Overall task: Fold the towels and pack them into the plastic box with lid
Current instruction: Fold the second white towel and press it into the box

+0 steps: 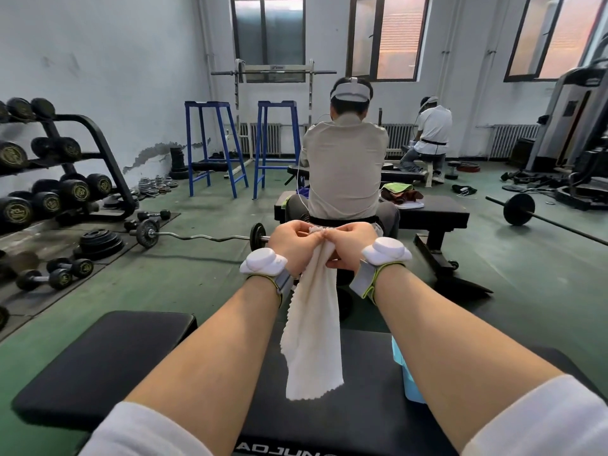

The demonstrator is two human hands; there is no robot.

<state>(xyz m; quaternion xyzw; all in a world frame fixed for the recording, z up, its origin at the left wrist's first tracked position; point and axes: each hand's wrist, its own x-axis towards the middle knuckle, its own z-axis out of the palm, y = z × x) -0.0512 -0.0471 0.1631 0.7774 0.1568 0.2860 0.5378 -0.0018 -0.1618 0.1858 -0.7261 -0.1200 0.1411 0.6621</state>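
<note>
White towel (312, 327) — held up at its top edge, hanging slack above the black bench pad (108, 357). Left hand (292, 240) and right hand (350, 243) — side by side, fingers curled and pinching the upper hem. Light-blue plastic box (406, 373) — on the pad under the right forearm, mostly hidden.

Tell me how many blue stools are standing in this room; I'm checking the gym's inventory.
2. One blue stool stands at the far wall left of centre; the second blue stool stands just to its right, beside the seated person. Others could be hidden behind that person.
</note>
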